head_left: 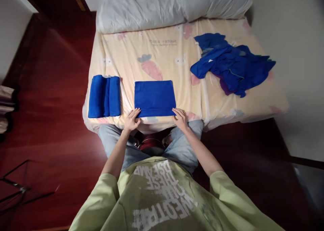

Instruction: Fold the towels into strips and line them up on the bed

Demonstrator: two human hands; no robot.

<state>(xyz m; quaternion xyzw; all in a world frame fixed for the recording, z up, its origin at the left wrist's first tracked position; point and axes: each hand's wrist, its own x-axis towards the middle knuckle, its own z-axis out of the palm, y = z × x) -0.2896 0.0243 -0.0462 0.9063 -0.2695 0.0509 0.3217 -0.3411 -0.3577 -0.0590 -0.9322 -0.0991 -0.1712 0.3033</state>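
Note:
A folded blue towel lies flat on the bed near its front edge. My left hand rests at the towel's near left corner, fingers touching its edge. At the near right corner sits my right hand, fingertips on the cloth. Whether either hand pinches the fabric is unclear. Two rolled blue towels lie side by side on the bed's left edge, apart from my hands.
A loose heap of blue cloths lies at the bed's right side. A grey-white pillow spans the far end. Dark red wooden floor surrounds the bed; a black wire stand sits at lower left.

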